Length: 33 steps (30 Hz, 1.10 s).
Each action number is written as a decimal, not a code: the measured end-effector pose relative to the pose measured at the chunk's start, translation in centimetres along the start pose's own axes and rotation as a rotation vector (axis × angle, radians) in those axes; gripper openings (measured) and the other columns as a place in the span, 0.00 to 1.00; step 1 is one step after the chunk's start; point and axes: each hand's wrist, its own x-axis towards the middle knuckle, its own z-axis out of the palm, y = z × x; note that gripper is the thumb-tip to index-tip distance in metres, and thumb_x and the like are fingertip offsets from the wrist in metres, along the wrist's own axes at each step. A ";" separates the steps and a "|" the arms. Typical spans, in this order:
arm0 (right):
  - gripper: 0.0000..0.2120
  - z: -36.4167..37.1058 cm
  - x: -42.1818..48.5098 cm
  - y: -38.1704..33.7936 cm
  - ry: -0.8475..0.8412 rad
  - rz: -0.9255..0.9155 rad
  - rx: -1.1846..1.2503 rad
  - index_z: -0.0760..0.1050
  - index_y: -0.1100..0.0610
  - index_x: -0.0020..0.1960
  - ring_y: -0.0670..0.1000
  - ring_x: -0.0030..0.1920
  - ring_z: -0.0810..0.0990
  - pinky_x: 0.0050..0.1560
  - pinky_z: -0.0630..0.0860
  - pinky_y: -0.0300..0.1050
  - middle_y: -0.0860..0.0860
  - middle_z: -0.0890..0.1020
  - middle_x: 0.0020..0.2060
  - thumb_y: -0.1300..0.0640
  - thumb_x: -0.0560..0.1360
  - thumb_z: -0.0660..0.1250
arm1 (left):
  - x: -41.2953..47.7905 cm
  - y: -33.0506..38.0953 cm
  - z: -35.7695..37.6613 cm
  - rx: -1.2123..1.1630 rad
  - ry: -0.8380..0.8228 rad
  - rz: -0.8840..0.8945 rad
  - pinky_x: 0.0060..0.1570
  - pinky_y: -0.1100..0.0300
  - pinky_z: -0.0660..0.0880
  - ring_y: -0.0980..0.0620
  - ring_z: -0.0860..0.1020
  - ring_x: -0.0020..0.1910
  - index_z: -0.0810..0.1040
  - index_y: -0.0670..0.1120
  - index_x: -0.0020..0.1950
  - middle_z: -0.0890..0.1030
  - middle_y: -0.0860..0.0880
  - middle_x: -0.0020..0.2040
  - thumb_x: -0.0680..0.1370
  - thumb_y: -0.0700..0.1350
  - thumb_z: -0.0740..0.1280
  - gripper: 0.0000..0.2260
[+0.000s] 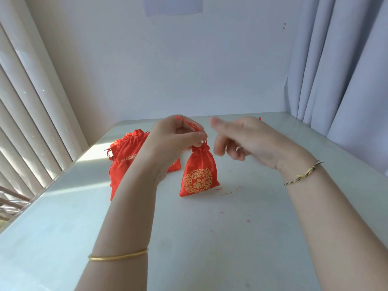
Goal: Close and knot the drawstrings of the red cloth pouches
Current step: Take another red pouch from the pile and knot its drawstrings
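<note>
The left hand (174,139) is raised over the white tabletop (210,238), its fingers curled in tight. Thumb and fingertips (198,136) pinch the thin red drawstring cord (190,124) just above the neck of a small red satin pouch with a round gold emblem (199,175). A loop of the cord runs up over the knuckles, and its end sticks out above the hand. The pouch hangs upright from this pinch, near the middle of the table, with its mouth gathered shut into a ruffle right under the fingers. Its lower edge is down at the table surface; I cannot tell whether it rests there or hangs just clear.

The right hand (247,141) is just beside the pouch's neck, apart from it, and blurred. One finger points toward the left hand, and the others are loosely bent under the palm. Nothing shows in its grasp.

A heap of similar red satin pouches (126,156) lies on the table beyond the left forearm, partly hidden by it. Small red thread scraps (228,193) dot the table to the right of the held pouch. A gold bangle (117,256) circles the left forearm and a braided thread bracelet (302,175) the right wrist.
</note>
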 end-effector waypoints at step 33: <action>0.17 0.6 2.4 3.4 0.208 0.156 0.683 0.66 0.54 0.32 0.50 0.37 0.80 0.40 0.75 0.43 0.47 0.77 0.28 0.52 0.78 0.61 | 0.4 -1.4 -1.0 0.373 0.096 0.182 0.37 0.76 0.69 0.68 0.77 0.33 0.82 0.50 0.43 0.82 0.58 0.39 0.74 0.37 0.68 0.08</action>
